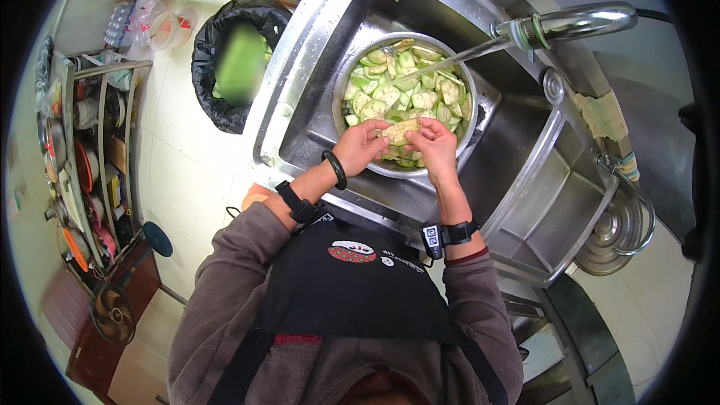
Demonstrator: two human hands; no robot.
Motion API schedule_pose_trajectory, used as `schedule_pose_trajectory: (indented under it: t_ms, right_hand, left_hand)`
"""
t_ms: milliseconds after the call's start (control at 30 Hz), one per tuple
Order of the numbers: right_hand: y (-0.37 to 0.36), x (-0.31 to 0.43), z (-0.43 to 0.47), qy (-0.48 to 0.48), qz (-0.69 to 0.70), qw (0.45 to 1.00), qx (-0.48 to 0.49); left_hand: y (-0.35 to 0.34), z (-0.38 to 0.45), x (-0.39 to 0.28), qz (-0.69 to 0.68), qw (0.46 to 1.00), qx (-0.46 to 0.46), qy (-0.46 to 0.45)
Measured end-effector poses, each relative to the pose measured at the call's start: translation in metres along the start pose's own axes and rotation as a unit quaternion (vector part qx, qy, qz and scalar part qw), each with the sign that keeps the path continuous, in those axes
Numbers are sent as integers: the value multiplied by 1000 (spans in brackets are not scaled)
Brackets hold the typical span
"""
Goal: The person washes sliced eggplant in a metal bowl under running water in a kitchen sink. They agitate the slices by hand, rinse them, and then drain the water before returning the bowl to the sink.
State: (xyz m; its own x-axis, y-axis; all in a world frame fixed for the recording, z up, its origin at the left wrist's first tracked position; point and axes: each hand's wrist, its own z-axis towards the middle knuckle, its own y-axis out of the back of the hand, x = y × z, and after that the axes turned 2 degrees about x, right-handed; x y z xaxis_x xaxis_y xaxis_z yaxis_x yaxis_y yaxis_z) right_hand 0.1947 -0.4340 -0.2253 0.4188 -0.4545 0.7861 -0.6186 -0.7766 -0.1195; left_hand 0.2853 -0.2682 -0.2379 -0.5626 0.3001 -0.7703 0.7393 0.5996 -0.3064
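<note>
Both of my hands pinch one pale, seed-speckled slice of a green vegetable, perhaps eggplant (400,130), above the near side of a round metal basin (340,80). My left hand (360,145) grips its left end and my right hand (433,143) its right end. Many green-skinned slices (424,100) fill the basin, which stands in a stainless steel sink (304,124). A thin stream of water runs onto them from the metal faucet (509,34).
Left of the sink stands a bin lined with a black bag (205,62). A second sink basin (554,202) lies to the right, with a metal lid (607,244) beyond it. Textured cloths (602,115) hang on the rim. A crowded rack (104,163) stands far left.
</note>
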Motion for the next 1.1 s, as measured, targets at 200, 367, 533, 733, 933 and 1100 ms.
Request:
schedule_pose_trajectory:
  t_ms: [200, 367, 533, 733, 933, 1100]
  right_hand:
    - [-1, -19, 1, 41, -52, 998, -15]
    - [-1, -24, 0, 50, -65, 996, -41]
    - [-2, -20, -4, 11, 44, 999, -24]
    - [-3, -17, -11, -38, 148, 987, 38]
    - [10, -28, -1, -57, 10, 995, 77]
    - [29, -32, 47, 112, -297, 947, -53]
  left_hand:
    - [-3, -2, 2, 27, 999, -11, 15]
    - [-6, -3, 0, 11, 999, -22, 27]
    - [3, -3, 0, -45, 999, -23, 19]
    - [15, -7, -2, -96, 995, -17, 21]
    - [29, -36, -24, -38, 995, -87, -20]
    - [96, -96, -55, 28, 937, -308, -164]
